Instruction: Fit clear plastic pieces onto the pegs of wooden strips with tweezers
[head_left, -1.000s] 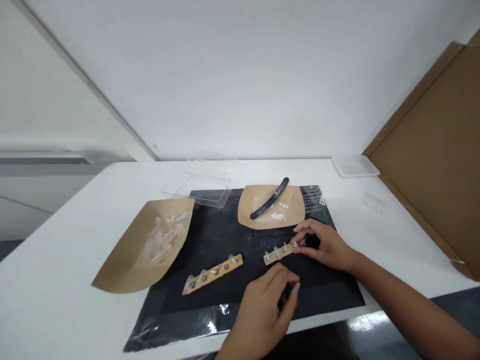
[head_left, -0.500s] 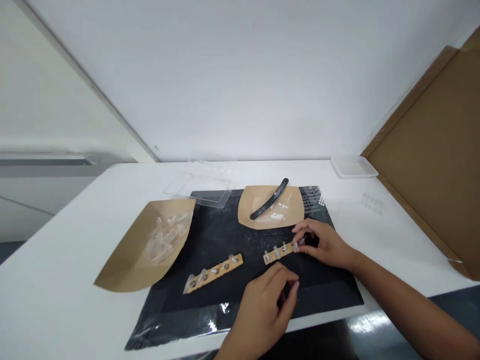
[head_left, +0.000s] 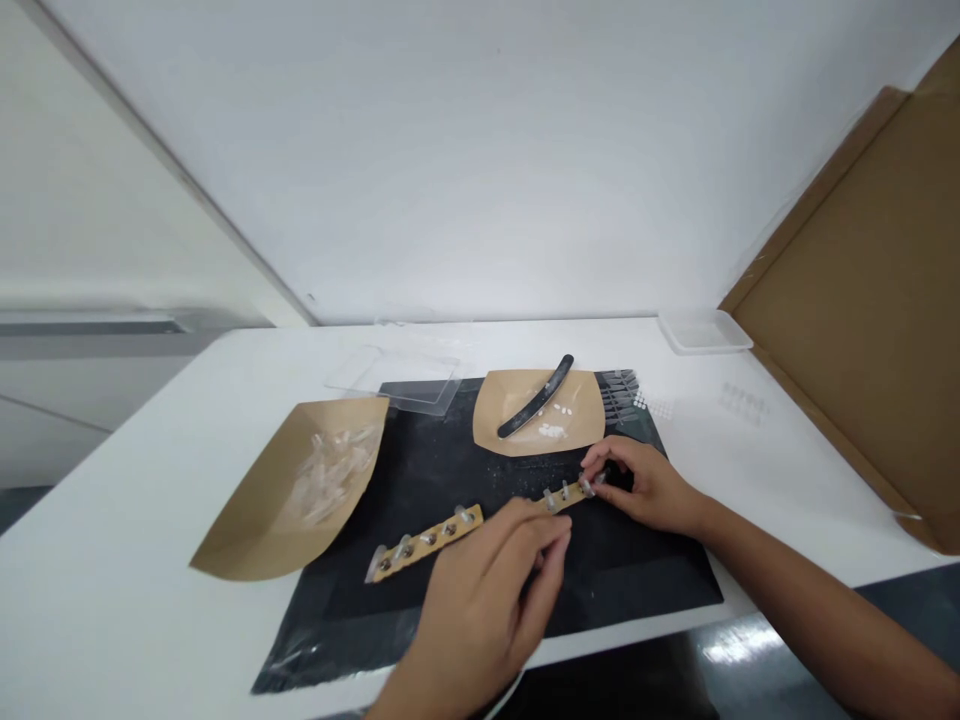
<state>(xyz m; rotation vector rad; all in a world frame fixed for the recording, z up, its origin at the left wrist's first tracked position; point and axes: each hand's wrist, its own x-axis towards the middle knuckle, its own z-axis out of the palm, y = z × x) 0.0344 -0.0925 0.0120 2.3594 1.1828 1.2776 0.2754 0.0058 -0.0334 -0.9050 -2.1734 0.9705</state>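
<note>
Right hand [head_left: 646,490]: fingers pinched on the right end of the strip [head_left: 564,494]. The strip lies flat on the black mat [head_left: 637,570], mid-right, just near of the small tray [head_left: 577,425], with clear tips [head_left: 550,497] standing along it.

Left hand [head_left: 480,600]: over the mat's near part, fingers curled, tips close to the strip's left end. Can't tell if it grips anything.

Second strip [head_left: 424,540] lies on the mat to the left, clear of both hands. File [head_left: 536,397] rests across the small tray. Big tray [head_left: 247,520] with a pile of loose tips [head_left: 330,470] is far left. The mat sits on the table [head_left: 112,500].
</note>
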